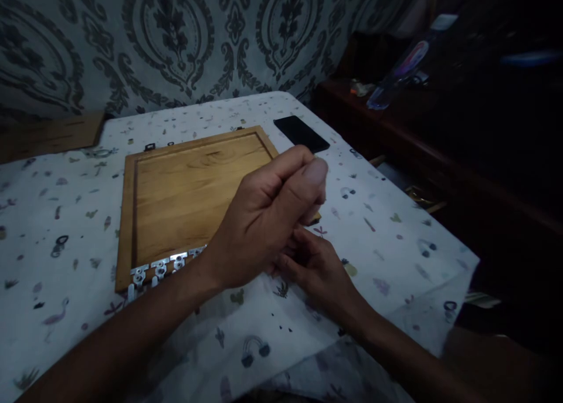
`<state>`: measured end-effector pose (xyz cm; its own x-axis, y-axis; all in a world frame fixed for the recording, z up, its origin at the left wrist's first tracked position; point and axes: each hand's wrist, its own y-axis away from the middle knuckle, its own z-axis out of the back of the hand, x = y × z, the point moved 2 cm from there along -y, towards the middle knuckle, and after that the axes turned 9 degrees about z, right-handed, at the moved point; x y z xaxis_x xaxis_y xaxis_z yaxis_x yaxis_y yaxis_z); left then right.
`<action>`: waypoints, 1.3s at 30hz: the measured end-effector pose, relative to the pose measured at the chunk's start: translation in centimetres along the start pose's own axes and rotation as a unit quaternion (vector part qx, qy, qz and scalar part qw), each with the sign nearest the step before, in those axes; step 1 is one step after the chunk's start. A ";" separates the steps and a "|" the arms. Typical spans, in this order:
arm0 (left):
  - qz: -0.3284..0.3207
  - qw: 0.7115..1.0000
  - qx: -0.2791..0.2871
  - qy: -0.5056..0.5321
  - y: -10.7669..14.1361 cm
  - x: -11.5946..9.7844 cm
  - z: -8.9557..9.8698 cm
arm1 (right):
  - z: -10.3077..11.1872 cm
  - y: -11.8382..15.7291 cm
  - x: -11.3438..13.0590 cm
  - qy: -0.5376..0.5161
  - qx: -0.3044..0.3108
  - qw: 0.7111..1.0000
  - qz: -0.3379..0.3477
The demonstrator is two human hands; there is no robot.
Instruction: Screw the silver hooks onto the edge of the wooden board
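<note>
My left hand (268, 221) is closed in a fist above the right corner of a framed wooden panel (185, 197). Whatever may be inside that fist is hidden. Just below it, my right hand (319, 268) has its fingers curled and pinched together, close against the underside of the left. I cannot make out anything between those fingertips. Several shiny metal fittings (178, 261), which look like small hinges or latches, lie in a row along the panel's near edge, partly covered by my left forearm.
A patterned white cloth (378, 262) covers the table. Beyond the panel lies a dark flat phone-like object (301, 133). Scissors (97, 153) and brown cardboard (53, 134) are at the left. A plastic bottle (407, 63) leans on dark furniture at the right.
</note>
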<state>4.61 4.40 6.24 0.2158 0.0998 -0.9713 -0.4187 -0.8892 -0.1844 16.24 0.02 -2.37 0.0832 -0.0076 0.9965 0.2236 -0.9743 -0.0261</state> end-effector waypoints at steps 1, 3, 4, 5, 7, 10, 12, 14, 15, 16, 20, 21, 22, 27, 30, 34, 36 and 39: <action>0.009 1.000 0.007 -0.001 0.0 -0.1 -0.1 | 0.0 0.0 0.0 0.000 0.002 1.000 0.004; 0.025 1.000 0.015 0.005 0.0 -0.2 -0.2 | 0.0 0.0 -0.1 0.001 0.006 1.000 0.006; 0.031 0.999 0.014 0.010 0.0 -0.1 -0.2 | 0.0 -0.1 -0.1 0.001 0.006 1.000 0.006; 0.036 0.999 0.010 0.016 0.0 -0.1 -0.2 | 0.0 -0.1 -0.2 0.000 0.003 1.000 0.005; 0.041 0.999 0.005 0.026 0.0 0.1 -0.1 | 0.0 -0.1 -0.2 -0.004 -0.004 1.000 0.006; 0.045 0.998 0.007 0.040 0.0 0.3 0.0 | -0.1 -0.2 -0.2 -0.012 -0.009 1.000 0.003; 0.046 0.998 0.013 0.050 -0.1 0.5 0.0 | -0.1 -0.2 -0.2 -0.016 -0.011 1.000 0.001; 0.042 0.997 0.018 0.064 -0.1 0.5 0.1 | -0.1 -0.1 -0.2 -0.022 -0.010 1.000 0.001; 0.040 0.997 0.018 0.069 -0.1 0.6 0.1 | -0.1 -0.1 -0.2 -0.024 -0.008 1.000 0.002; 0.037 0.996 0.016 0.074 -0.2 0.6 0.1 | 0.0 -0.1 -0.3 -0.025 -0.007 1.000 0.004; 0.038 0.996 0.030 0.075 -0.4 1.0 0.3 | 0.1 -0.1 -0.4 -0.016 0.000 1.000 0.012; 0.039 0.996 0.037 0.075 -0.5 1.1 0.3 | 0.1 -0.1 -0.5 -0.013 0.001 1.000 0.012; 0.041 0.995 0.042 0.077 -0.7 1.2 0.3 | 0.1 -0.1 -0.5 -0.011 0.003 1.000 0.010; 0.051 0.994 0.038 0.093 -1.1 1.5 0.4 | 0.0 -0.1 -0.5 -0.012 0.002 1.000 0.016; 0.060 0.993 0.055 0.086 -1.3 1.5 0.4 | 0.0 -0.1 -0.6 -0.016 0.005 1.000 0.017; 0.068 0.988 0.116 0.078 -1.8 1.6 0.3 | 0.1 0.0 -0.7 -0.009 0.008 1.000 0.006; 0.078 0.984 0.145 0.075 -1.9 1.6 0.2 | 0.1 0.0 -0.7 -0.009 0.008 1.000 0.001; 0.081 0.982 0.156 0.070 -1.9 1.4 0.3 | 0.1 0.0 -0.6 -0.012 0.006 1.000 0.003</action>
<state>5.46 6.37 5.18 0.2339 -0.1132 -0.9656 -0.7028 -0.7060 -0.0875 16.26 -0.01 -2.97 0.1072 -0.0077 0.9942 0.2343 -0.9716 -0.0327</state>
